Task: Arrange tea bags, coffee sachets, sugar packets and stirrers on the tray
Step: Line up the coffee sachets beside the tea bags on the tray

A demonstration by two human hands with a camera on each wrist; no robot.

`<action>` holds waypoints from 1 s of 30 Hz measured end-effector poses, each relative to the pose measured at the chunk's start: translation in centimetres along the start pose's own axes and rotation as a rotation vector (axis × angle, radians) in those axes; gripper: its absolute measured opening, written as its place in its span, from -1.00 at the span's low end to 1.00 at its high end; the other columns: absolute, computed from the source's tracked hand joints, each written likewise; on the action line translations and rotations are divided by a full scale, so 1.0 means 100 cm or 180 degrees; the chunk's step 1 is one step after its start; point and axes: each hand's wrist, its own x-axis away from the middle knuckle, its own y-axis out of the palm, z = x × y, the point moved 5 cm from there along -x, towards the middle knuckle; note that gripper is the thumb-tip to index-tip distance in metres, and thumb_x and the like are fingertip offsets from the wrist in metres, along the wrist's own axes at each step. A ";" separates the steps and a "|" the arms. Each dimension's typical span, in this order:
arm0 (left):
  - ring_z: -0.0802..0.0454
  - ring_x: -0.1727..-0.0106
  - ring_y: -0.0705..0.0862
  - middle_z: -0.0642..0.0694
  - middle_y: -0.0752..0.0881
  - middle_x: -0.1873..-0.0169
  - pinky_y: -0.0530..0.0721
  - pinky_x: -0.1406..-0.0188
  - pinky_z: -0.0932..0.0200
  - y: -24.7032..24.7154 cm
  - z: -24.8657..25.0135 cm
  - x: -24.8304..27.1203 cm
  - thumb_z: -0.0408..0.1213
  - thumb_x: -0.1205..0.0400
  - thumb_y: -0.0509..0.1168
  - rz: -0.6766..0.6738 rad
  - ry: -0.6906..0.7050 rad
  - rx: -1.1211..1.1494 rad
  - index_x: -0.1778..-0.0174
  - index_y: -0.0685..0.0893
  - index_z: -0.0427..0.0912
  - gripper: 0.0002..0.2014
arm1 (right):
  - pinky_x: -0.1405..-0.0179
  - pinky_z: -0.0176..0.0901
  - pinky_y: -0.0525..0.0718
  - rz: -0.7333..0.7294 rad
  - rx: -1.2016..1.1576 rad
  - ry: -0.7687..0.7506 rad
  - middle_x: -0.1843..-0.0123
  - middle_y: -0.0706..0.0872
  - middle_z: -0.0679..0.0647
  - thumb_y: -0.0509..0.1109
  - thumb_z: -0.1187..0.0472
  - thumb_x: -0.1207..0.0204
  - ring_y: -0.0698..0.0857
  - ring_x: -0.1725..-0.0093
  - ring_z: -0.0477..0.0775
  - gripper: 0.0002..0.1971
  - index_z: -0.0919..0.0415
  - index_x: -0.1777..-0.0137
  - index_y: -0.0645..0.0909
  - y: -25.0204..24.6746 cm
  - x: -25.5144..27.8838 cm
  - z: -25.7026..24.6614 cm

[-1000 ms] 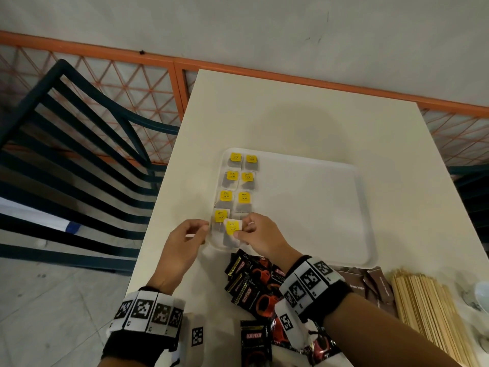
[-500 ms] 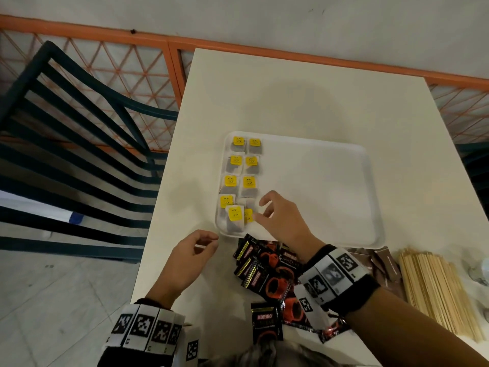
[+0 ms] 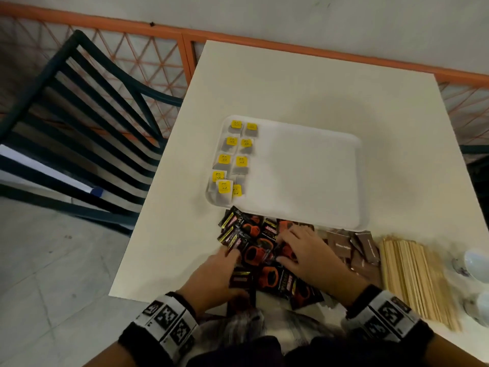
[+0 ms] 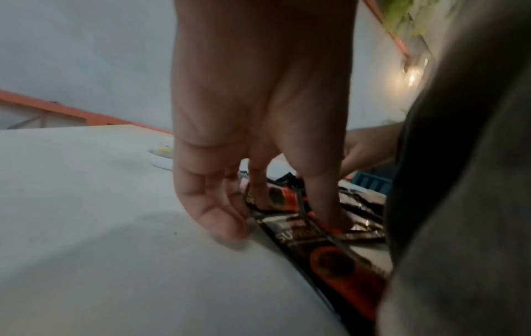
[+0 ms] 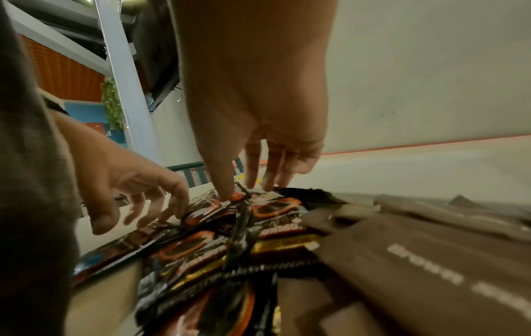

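Behind the cream square table (image 3: 304, 83) ran an orange lattice railing (image 3: 127, 49), with a dark green slatted chair (image 3: 79, 128) off to the left. On the table sat the white rectangular plastic tray (image 3: 317, 181), and the yellow-tagged tea bags (image 3: 232, 160) lay in two columns along its left side. Just in front of the tray's near edge was the loose heap of black-and-orange coffee sachets (image 3: 254, 250); beside it to the right lay the brown paper sugar packets (image 3: 354, 250), then the bundle of pale wooden stirrers (image 3: 412, 276).

Both my forearms reached forward over the near table edge, palms down. My left hand (image 3: 214, 276) had come to the heap's left margin, fingers bent downward, thumb (image 4: 324, 204) planted on a sachet and fingertips (image 4: 224, 222) at its edge; whether it actually gripped one I could not tell. My right hand (image 3: 307, 252) lay over the heap's middle, fingers spread and only slightly curved, their tips (image 5: 227, 188) touching the sachets, grasping nothing.
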 end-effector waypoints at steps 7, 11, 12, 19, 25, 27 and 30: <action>0.04 -0.10 0.57 -0.03 0.54 -0.09 0.50 -0.02 0.31 0.009 -0.003 0.000 -0.15 -0.37 0.51 0.0094 -0.0214 0.0342 -0.22 0.53 -0.16 -0.48 | -0.11 -0.29 0.37 0.0596 -0.0542 0.0242 -0.11 0.45 0.00 0.35 0.03 -0.53 0.44 -0.13 -0.01 -0.68 0.13 -0.21 0.46 -0.012 0.014 0.020; 0.17 0.13 0.62 0.05 0.64 0.14 0.51 0.11 0.44 0.001 -0.005 0.006 -0.19 -0.43 0.49 0.0238 -0.0151 0.1170 0.05 0.64 -0.07 -0.77 | 0.03 -0.27 0.36 0.0594 -0.0304 0.0397 -0.01 0.46 -0.02 0.36 -0.10 -0.48 0.45 -0.02 -0.01 -0.65 0.14 -0.10 0.48 -0.018 0.027 0.041; 0.15 0.18 0.65 -0.01 0.71 0.18 0.56 0.07 0.31 0.001 -0.005 0.008 -0.18 -0.42 0.47 0.0281 -0.0170 0.1560 0.13 0.63 -0.08 -0.81 | 0.00 -0.24 0.40 0.0471 -0.0162 0.0398 -0.04 0.47 0.00 0.35 -0.18 -0.46 0.45 -0.05 0.00 -0.58 0.13 -0.11 0.49 -0.016 0.030 0.043; -0.17 0.05 0.64 -0.33 0.71 0.11 0.54 -0.11 -0.09 -0.008 0.016 0.012 -0.42 -0.35 0.33 0.0760 -0.0329 0.4099 0.06 0.67 -0.24 -0.76 | -0.27 -0.09 0.46 0.0101 0.0441 0.0399 -0.22 0.46 0.07 0.44 -0.24 -0.32 0.41 -0.27 0.09 -0.34 0.18 -0.27 0.43 0.008 0.033 0.029; -0.19 0.09 0.65 -0.31 0.66 0.30 0.57 -0.13 -0.09 -0.012 0.031 0.007 -0.43 -0.66 0.15 0.0953 -0.0314 0.4005 0.10 0.54 -0.34 -0.91 | -0.11 -0.17 0.39 0.0388 -0.0092 0.0392 -0.12 0.53 0.02 0.42 0.06 -0.42 0.45 -0.19 0.06 -0.55 0.16 -0.26 0.42 -0.003 0.033 0.033; -0.19 0.11 0.62 -0.23 0.65 0.38 0.55 -0.14 -0.15 -0.015 0.034 0.004 -0.40 -0.66 0.17 0.1001 -0.0358 0.4098 0.06 0.58 -0.25 -0.92 | -0.25 -0.11 0.41 0.0294 0.0321 0.0278 -0.22 0.51 0.07 0.41 -0.06 -0.42 0.44 -0.26 0.10 -0.48 0.18 -0.31 0.44 -0.003 0.031 0.033; -0.17 0.08 0.62 -0.17 0.66 0.40 0.54 -0.14 -0.14 -0.018 0.039 0.001 -0.37 -0.66 0.19 0.0974 -0.0377 0.4050 0.10 0.65 -0.21 -0.87 | -0.10 -0.07 0.61 0.0298 0.0916 -0.0034 -0.02 0.65 0.07 0.54 -0.06 -0.25 0.60 -0.06 0.09 -0.56 0.19 -0.05 0.65 -0.002 0.030 0.022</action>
